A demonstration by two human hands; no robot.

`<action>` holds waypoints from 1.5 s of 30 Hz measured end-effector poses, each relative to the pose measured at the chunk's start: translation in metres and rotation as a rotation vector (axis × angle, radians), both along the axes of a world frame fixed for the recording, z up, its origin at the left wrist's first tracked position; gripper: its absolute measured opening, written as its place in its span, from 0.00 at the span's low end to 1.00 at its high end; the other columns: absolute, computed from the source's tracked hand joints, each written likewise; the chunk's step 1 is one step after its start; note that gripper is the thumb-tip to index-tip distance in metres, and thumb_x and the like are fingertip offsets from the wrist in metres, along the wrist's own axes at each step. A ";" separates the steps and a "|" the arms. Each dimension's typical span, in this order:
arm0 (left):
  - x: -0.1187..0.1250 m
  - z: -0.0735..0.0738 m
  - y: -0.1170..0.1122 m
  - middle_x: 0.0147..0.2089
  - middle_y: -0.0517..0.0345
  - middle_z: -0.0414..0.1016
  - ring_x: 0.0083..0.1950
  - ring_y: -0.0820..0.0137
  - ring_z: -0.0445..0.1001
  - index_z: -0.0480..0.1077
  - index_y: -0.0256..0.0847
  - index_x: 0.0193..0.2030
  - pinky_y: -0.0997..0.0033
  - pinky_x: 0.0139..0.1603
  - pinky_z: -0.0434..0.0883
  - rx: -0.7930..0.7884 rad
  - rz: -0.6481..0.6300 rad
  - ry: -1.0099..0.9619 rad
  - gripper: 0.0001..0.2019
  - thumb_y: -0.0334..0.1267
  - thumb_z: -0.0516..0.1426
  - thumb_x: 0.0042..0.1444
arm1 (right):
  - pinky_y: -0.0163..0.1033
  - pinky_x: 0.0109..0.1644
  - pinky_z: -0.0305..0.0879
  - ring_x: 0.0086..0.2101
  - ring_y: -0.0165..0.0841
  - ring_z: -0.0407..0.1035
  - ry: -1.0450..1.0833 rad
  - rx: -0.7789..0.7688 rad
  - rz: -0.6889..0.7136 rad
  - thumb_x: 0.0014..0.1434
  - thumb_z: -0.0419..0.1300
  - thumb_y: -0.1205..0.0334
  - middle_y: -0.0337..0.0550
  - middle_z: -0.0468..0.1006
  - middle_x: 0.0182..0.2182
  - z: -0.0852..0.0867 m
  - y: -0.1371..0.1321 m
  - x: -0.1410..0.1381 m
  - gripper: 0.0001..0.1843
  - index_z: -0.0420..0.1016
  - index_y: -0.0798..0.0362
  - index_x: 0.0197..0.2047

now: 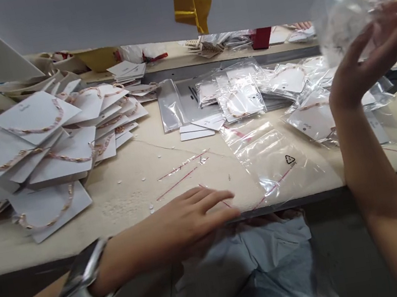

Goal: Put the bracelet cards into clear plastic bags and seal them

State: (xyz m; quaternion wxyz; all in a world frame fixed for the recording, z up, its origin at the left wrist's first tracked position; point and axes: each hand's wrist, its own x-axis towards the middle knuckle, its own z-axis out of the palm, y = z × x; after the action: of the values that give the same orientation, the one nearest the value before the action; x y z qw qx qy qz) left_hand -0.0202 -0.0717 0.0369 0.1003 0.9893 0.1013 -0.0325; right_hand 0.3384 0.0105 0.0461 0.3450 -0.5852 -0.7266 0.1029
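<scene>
My left hand (191,216), with a watch (86,278) on its wrist, is at the table's front edge. Its fingers are stretched out and hold nothing. Just beyond them lie thin clear strips with red lines (177,183). Raised at the right, my right hand (362,53) pinches a clear plastic bag (340,16), blurred by motion; whether anything is inside I cannot make out. Flat on the table between my hands rests a clear zip bag (274,166) with a recycling mark. Bagged bracelet cards (311,115) lie behind my right forearm.
White cards with beaded bracelets (47,160) are heaped at the left. Toward the back middle are more bagged cards (238,93) and small white cards (197,131). A grey partition (102,17) with yellow tape (184,5) stands behind. Clutter lines the back ledge.
</scene>
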 end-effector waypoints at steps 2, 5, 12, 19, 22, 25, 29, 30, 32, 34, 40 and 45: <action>0.025 -0.006 0.008 0.68 0.45 0.60 0.66 0.61 0.63 0.60 0.39 0.65 0.62 0.65 0.62 0.088 -0.024 -0.012 0.22 0.29 0.46 0.65 | 0.53 0.46 0.68 0.47 0.44 0.67 -0.097 0.016 -0.020 0.62 0.56 0.48 0.48 0.71 0.44 -0.006 0.004 0.000 0.20 0.66 0.45 0.55; 0.061 -0.016 0.026 0.71 0.39 0.52 0.71 0.57 0.54 0.55 0.33 0.68 0.56 0.70 0.55 0.205 -0.025 -0.075 0.25 0.43 0.45 0.69 | 0.57 0.52 0.65 0.50 0.47 0.65 -0.222 0.037 -0.080 0.62 0.55 0.50 0.50 0.72 0.47 -0.019 0.010 0.000 0.20 0.69 0.46 0.55; 0.080 -0.035 0.091 0.67 0.44 0.62 0.67 0.58 0.62 0.60 0.37 0.66 0.52 0.68 0.57 0.243 0.244 -0.034 0.22 0.44 0.42 0.70 | 0.58 0.56 0.61 0.50 0.46 0.68 -0.394 0.075 -0.129 0.62 0.50 0.59 0.48 0.77 0.45 -0.028 0.008 -0.011 0.17 0.76 0.51 0.47; 0.042 -0.035 0.102 0.68 0.53 0.62 0.70 0.61 0.58 0.63 0.44 0.64 0.59 0.70 0.52 -0.027 0.115 -0.014 0.21 0.45 0.45 0.69 | 0.50 0.44 0.66 0.41 0.42 0.70 -0.459 -0.177 0.136 0.63 0.49 0.56 0.48 0.79 0.40 -0.027 -0.006 -0.046 0.18 0.79 0.52 0.44; 0.030 -0.024 0.102 0.64 0.56 0.69 0.67 0.65 0.63 0.69 0.45 0.60 0.63 0.70 0.53 -0.133 0.080 -0.054 0.17 0.41 0.48 0.68 | 0.52 0.50 0.65 0.46 0.43 0.70 -0.530 -0.199 0.194 0.64 0.49 0.55 0.48 0.78 0.46 -0.033 -0.007 -0.053 0.20 0.78 0.51 0.48; 0.021 -0.014 0.105 0.58 0.57 0.74 0.61 0.68 0.69 0.73 0.44 0.53 0.69 0.64 0.60 -0.212 0.062 -0.028 0.14 0.39 0.48 0.68 | 0.53 0.57 0.61 0.52 0.46 0.67 -0.583 -0.177 0.235 0.65 0.50 0.50 0.49 0.74 0.53 -0.042 -0.008 -0.059 0.23 0.75 0.52 0.55; 0.018 -0.014 0.108 0.48 0.50 0.76 0.48 0.64 0.73 0.73 0.39 0.46 0.65 0.51 0.68 -0.025 0.302 -0.146 0.15 0.43 0.48 0.67 | 0.56 0.63 0.55 0.60 0.48 0.59 -0.596 -0.158 0.221 0.66 0.47 0.46 0.47 0.65 0.62 -0.053 -0.009 -0.066 0.29 0.64 0.49 0.65; 0.018 -0.017 0.108 0.47 0.47 0.75 0.48 0.61 0.72 0.72 0.37 0.46 0.61 0.51 0.68 0.089 0.429 -0.196 0.15 0.44 0.49 0.66 | 0.56 0.64 0.54 0.61 0.48 0.57 -0.601 -0.169 0.213 0.66 0.46 0.45 0.46 0.63 0.63 -0.055 -0.009 -0.068 0.29 0.62 0.48 0.66; 0.019 -0.025 0.109 0.45 0.42 0.74 0.47 0.55 0.71 0.70 0.32 0.46 0.55 0.50 0.67 0.251 0.649 -0.229 0.18 0.46 0.50 0.64 | 0.56 0.64 0.54 0.62 0.48 0.56 -0.612 -0.197 0.194 0.66 0.44 0.45 0.45 0.62 0.64 -0.056 -0.009 -0.069 0.30 0.61 0.48 0.66; 0.021 -0.034 0.110 0.42 0.41 0.73 0.46 0.54 0.70 0.70 0.31 0.44 0.53 0.49 0.67 0.238 0.727 -0.189 0.19 0.48 0.50 0.64 | 0.57 0.65 0.54 0.62 0.48 0.56 -0.618 -0.214 0.187 0.66 0.44 0.45 0.47 0.62 0.64 -0.058 -0.009 -0.070 0.30 0.61 0.49 0.67; 0.025 -0.042 0.115 0.36 0.52 0.70 0.41 0.63 0.68 0.70 0.36 0.35 0.63 0.44 0.66 -0.106 0.696 -0.255 0.10 0.40 0.53 0.59 | 0.59 0.65 0.51 0.62 0.49 0.55 -0.603 -0.175 0.220 0.67 0.42 0.47 0.47 0.60 0.65 -0.065 -0.008 -0.073 0.29 0.59 0.49 0.67; 0.025 -0.042 0.115 0.39 0.50 0.69 0.44 0.63 0.66 0.69 0.36 0.35 0.60 0.48 0.65 -0.061 0.610 -0.228 0.08 0.36 0.51 0.61 | 0.58 0.65 0.52 0.63 0.48 0.54 -0.582 -0.192 0.190 0.68 0.40 0.49 0.49 0.59 0.66 -0.067 -0.004 -0.075 0.29 0.58 0.51 0.68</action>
State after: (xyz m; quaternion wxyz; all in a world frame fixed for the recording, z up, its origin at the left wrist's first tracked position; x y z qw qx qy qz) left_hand 0.0049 0.0434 -0.0053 0.1455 0.9072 0.3800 0.1069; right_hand 0.2635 0.0070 -0.0212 0.0547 -0.5496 -0.8331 0.0312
